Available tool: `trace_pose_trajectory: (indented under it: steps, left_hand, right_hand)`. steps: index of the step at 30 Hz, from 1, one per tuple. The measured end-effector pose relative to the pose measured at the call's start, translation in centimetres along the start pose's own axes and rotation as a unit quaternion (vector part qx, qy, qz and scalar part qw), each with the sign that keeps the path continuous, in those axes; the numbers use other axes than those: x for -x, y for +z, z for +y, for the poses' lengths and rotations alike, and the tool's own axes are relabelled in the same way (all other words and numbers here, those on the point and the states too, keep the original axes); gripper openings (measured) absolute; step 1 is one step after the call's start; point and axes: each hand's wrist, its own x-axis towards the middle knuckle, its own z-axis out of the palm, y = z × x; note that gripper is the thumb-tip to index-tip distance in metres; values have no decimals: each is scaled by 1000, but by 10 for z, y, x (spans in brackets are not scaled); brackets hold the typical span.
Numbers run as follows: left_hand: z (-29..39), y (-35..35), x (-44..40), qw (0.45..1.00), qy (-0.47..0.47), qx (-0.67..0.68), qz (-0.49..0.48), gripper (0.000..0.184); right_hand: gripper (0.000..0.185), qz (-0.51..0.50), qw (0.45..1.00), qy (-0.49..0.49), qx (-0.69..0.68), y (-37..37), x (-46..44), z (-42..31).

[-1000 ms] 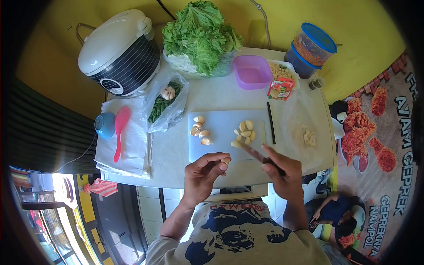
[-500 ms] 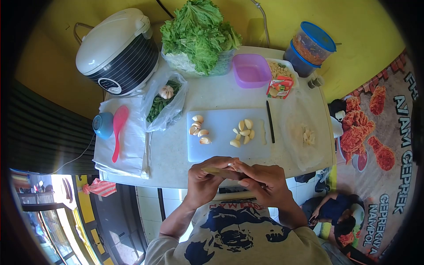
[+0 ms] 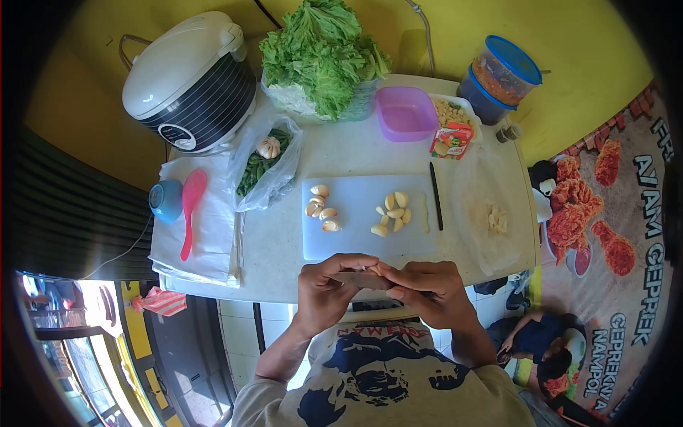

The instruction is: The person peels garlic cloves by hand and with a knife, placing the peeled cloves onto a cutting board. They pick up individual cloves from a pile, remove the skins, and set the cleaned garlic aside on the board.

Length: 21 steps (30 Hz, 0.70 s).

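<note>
Just in front of the table edge, my two hands meet. My right hand [image 3: 432,290] is closed around a knife, whose blade [image 3: 364,280] points left across my left palm; its handle is hidden by the fingers. My left hand [image 3: 321,290] pinches a garlic clove [image 3: 374,270], mostly covered by fingertips, against the blade. Beyond them lies a white cutting board [image 3: 352,242]. Unpeeled garlic cloves [image 3: 328,213] sit on its left side, and peeled cloves [image 3: 398,214] form a group right of the middle.
Garlic skins [image 3: 496,219] lie on a clear plastic bag at right, near a thin black stick [image 3: 436,196]. Behind stand a purple container [image 3: 406,114], lettuce [image 3: 320,57] and a rice cooker [image 3: 188,82]. A bag of green chillies [image 3: 257,171] lies left. Another person [image 3: 537,341] sits lower right.
The knife blade has tilted slightly between my hands, its face now greyer and its tip nearer my left fingers. Both hands stay nearly in place; the cloves on the board are unchanged.
</note>
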Motion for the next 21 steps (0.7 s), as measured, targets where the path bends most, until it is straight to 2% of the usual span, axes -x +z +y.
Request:
trace_pose_trajectory:
  steps: [2, 5, 7, 10, 13, 16, 19, 21]
  left_hand:
    - [2, 0, 1, 1000, 7, -22, 0, 29]
    - [7, 3, -1, 1000, -4, 26, 6, 27]
    - [8, 6, -2, 997, -16, 54, 44, 19]
    - [7, 5, -3, 998, -15, 42, 49, 18]
    - [-1, -1, -2, 999, -3, 45, 12, 22]
    - [0, 0, -3, 999, 0, 41, 16, 21]
    - [-1, -1, -1, 999, -20, 7, 30, 20]
    - [-3, 0, 0, 999, -11, 33, 32, 20]
  right_hand:
    - [40, 1, 1000, 0, -10, 1, -1, 1]
    - [40, 6, 1000, 6, -25, 3, -1, 2]
    - [40, 10, 999, 13, -32, 5, -1, 2]
    - [39, 20, 999, 21, -46, 8, 0, 4]
    - [39, 31, 998, 18, -45, 10, -1, 5]
    - [38, 30, 999, 17, -33, 11, -2, 6]
    - [37, 53, 999, 2, -11, 17, -5, 7]
    - [33, 94, 993, 21, -62, 22, -3, 12]
